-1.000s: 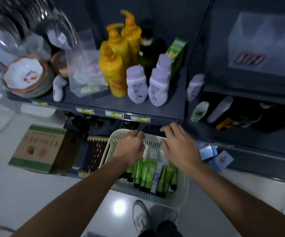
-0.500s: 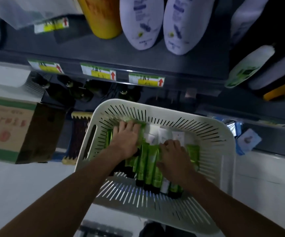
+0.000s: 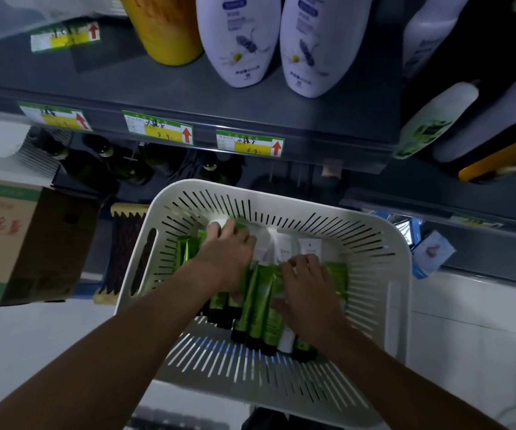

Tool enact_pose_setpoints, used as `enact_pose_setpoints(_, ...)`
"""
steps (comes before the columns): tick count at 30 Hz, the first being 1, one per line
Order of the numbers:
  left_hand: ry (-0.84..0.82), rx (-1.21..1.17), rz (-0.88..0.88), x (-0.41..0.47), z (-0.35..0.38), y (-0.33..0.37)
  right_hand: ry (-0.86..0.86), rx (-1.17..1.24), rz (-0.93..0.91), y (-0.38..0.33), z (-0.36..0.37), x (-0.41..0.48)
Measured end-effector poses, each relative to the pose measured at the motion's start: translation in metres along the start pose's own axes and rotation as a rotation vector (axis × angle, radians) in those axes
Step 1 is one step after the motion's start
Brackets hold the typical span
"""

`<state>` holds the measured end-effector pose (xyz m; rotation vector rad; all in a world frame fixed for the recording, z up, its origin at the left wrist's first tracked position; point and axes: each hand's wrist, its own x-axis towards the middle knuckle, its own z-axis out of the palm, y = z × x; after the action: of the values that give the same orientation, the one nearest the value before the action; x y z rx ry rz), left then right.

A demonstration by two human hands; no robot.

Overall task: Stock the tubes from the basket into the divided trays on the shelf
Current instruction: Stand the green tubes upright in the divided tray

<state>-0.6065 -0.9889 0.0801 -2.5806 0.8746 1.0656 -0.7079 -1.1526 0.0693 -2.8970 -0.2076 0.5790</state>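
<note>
Tubes lie packed side by side on the floor of a white slotted basket, mostly green with at least three white ones among them; the hands cover part of the pile, so a full count cannot be made. Their long axes run from the near side of the basket toward the shelf, with the dark caps at the near end and the flat crimped ends pointing at the shelf. Both of the person's hands reach down into the basket, palms down, forearms stretched forward from the bottom of the view. The left hand is spread flat over the green tubes at the left of the pile, fingers extended toward the far wall; whether it has hold of any tube cannot be told. The right hand rests on the tubes at the right, fingers curled loosely over their upper ends, its grasp likewise unclear. Above the basket a dark shelf carries two white bottles, one yellow bottle and three price labels along its front edge. A cardboard box sits at the left.
</note>
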Motion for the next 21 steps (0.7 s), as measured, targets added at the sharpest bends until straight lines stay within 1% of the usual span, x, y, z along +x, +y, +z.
enact_pose_setpoints(2, 0.119, -0.01, -0.008, -0.001, -0.002, 0.001, -0.017, 0.113, -0.012, -0.001, -0.001, -0.003)
enact_pose_setpoints(4, 0.269, -0.12, -0.036, -0.002, -0.001, -0.001, -0.032, 0.275, 0.016, -0.003, -0.001, -0.005)
enact_pose_setpoints(5, 0.319, -0.181, -0.053, -0.005, -0.002, -0.002, -0.03, 0.337, 0.027, -0.004, -0.002, -0.006)
enact_pose_setpoints(6, 0.335, -0.244, -0.067, -0.008, -0.002, -0.002, -0.02, 0.381, 0.033, -0.005, -0.002, -0.007)
enact_pose_setpoints(8, 0.313, -0.383, -0.087, -0.016, -0.002, 0.0, 0.01, 0.444, 0.034, -0.007, -0.004, -0.01)
enact_pose_setpoints(10, 0.312, -0.462, -0.083, -0.026, -0.003, 0.003, 0.045, 0.474, 0.022, -0.01, -0.013, -0.012)
enact_pose_setpoints(12, 0.346, -0.482, -0.079, -0.037, -0.009, 0.006, 0.09, 0.455, 0.01, -0.012, -0.029, -0.015)
enact_pose_setpoints(15, 0.451, -0.458, -0.054, -0.058, -0.033, 0.013, 0.166, 0.353, -0.01, -0.014, -0.065, -0.019)
enact_pose_setpoints(19, 0.594, -0.295, 0.007, -0.094, -0.092, 0.031, 0.24, 0.261, -0.014, -0.011, -0.133, -0.03)
enact_pose_setpoints(21, 0.681, -0.23, 0.01, -0.111, -0.125, 0.038, 0.289, 0.196, 0.006, -0.007, -0.173, -0.038)
